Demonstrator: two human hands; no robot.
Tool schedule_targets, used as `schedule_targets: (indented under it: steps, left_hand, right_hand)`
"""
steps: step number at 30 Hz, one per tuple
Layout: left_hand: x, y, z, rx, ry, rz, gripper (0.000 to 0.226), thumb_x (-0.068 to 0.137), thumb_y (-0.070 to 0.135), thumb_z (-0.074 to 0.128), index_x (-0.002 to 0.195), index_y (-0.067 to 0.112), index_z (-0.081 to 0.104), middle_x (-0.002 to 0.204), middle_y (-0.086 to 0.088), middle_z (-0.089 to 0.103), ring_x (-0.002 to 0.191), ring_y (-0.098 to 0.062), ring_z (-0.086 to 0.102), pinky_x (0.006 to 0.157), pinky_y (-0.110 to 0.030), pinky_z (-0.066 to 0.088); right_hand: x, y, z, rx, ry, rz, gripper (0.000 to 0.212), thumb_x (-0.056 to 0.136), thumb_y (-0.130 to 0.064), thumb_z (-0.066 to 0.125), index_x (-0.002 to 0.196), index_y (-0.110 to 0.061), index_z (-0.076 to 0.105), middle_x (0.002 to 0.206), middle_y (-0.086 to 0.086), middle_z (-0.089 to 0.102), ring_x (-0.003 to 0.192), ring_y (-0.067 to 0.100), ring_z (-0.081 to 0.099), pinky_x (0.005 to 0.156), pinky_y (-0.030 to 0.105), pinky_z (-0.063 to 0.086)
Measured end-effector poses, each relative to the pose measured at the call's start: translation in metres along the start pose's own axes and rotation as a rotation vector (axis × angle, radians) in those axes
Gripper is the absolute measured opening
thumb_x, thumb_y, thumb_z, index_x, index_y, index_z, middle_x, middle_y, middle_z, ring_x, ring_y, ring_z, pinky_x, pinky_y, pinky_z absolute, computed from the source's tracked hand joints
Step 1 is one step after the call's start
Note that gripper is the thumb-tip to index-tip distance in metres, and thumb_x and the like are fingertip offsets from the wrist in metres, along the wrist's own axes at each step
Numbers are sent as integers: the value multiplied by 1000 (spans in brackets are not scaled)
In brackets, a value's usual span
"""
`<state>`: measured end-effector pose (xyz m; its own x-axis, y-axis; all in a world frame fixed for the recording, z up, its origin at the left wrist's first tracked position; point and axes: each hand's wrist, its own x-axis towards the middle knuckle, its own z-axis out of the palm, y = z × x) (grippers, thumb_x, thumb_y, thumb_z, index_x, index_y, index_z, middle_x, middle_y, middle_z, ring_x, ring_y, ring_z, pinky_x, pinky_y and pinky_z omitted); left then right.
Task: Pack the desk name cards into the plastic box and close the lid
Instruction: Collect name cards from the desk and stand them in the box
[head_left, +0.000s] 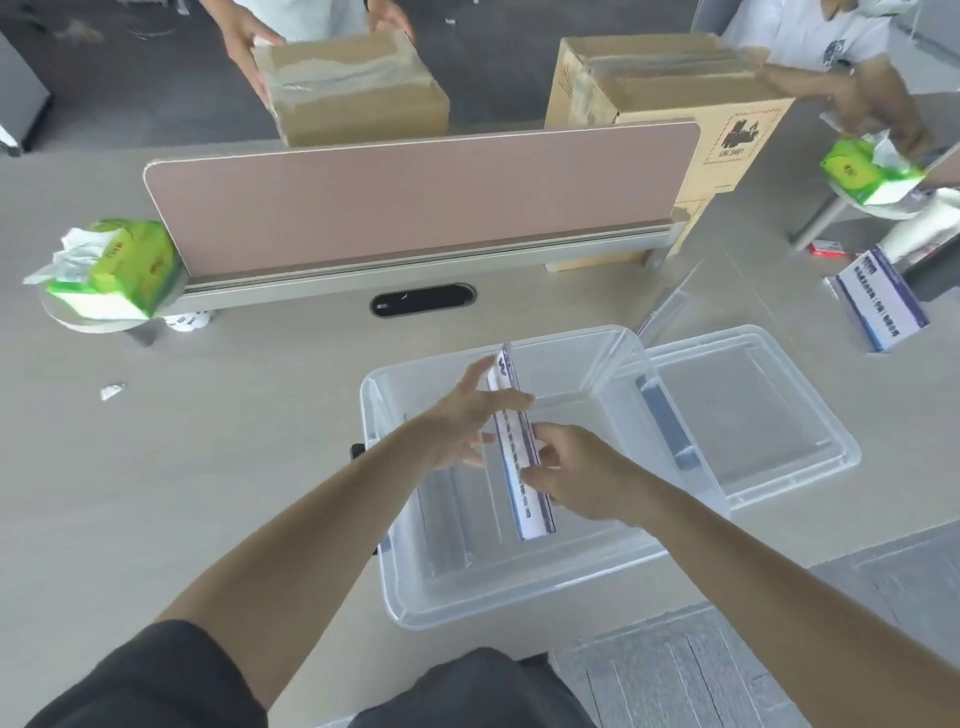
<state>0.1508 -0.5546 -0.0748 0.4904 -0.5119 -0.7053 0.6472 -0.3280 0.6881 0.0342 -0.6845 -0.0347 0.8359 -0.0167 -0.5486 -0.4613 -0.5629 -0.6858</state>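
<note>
Right hand (576, 475) pinches name card (517, 457) edge-up inside plastic box (498, 597), left hand (462, 415) open alongside; risk: card topples or snags the clear holders on release.

Over the clear plastic box (395, 587), the right hand (582, 478) pinches the near end of an upright name card (511, 441) while the left hand (467, 415), fingers spread, rests against its far side, with the lid (810, 467) lying just right of the right hand.
</note>
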Motion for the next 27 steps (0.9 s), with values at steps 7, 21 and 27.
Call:
schedule_targets:
  steps: [7, 21, 27]
  left_hand:
    - [34, 1, -9, 767, 138, -27, 100, 65, 62, 79, 145, 21, 35, 148, -1, 42, 130, -24, 46, 103, -40, 41]
    - [79, 10, -36, 1276, 103, -112, 48, 92, 60, 39, 114, 27, 67, 111, -1, 66, 106, -25, 61, 84, -36, 46]
    - [80, 15, -41, 1289, 79, -96, 46, 96, 55, 41, 126, 29, 64, 127, 4, 62, 115, -24, 56, 86, -34, 41]
  right_hand:
    - [25, 36, 13, -329, -45, 42, 25, 92, -15, 42, 73, -27, 31, 72, -2, 44, 59, 15, 41, 50, 26, 31]
    - [58, 52, 62, -352, 71, 134, 18, 91, -4, 48, 97, -12, 33, 75, 1, 41, 71, 27, 48, 60, 31, 36]
    - [61, 55, 63, -323, 0, 104, 26, 95, -14, 48, 118, -7, 40, 99, 14, 56, 74, 27, 53, 52, 26, 35]
